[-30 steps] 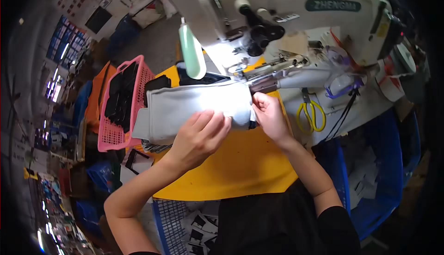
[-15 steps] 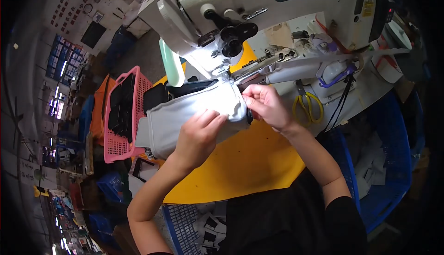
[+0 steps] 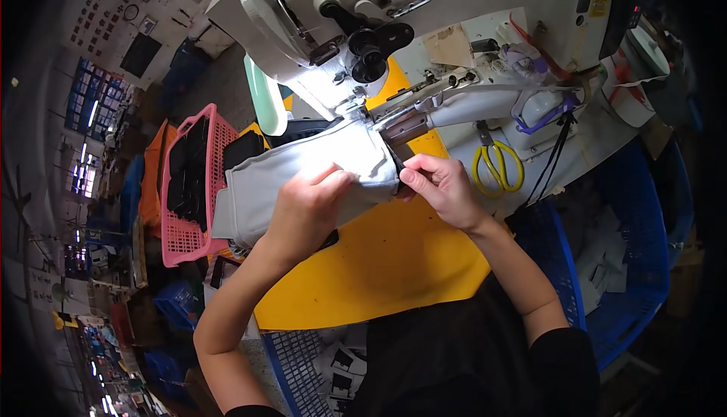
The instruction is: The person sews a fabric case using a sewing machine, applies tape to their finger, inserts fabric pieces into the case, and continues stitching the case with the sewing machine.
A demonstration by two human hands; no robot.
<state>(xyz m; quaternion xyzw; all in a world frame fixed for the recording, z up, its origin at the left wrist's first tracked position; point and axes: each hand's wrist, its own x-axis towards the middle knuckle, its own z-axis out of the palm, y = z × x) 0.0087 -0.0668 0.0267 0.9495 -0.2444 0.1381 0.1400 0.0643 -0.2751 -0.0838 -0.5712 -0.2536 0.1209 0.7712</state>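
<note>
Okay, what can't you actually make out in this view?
In the head view:
Beneath the pale cloth: hidden by the cloth itself.
Cloth edge at the right hand: partly covered by that hand.
Cloth under the left hand: covered by it.
Top of the sewing machine: cut off by the upper edge.
Blue basket at the bottom: cut off by the lower edge.
Red wall markings: too small and blurred to read.
</note>
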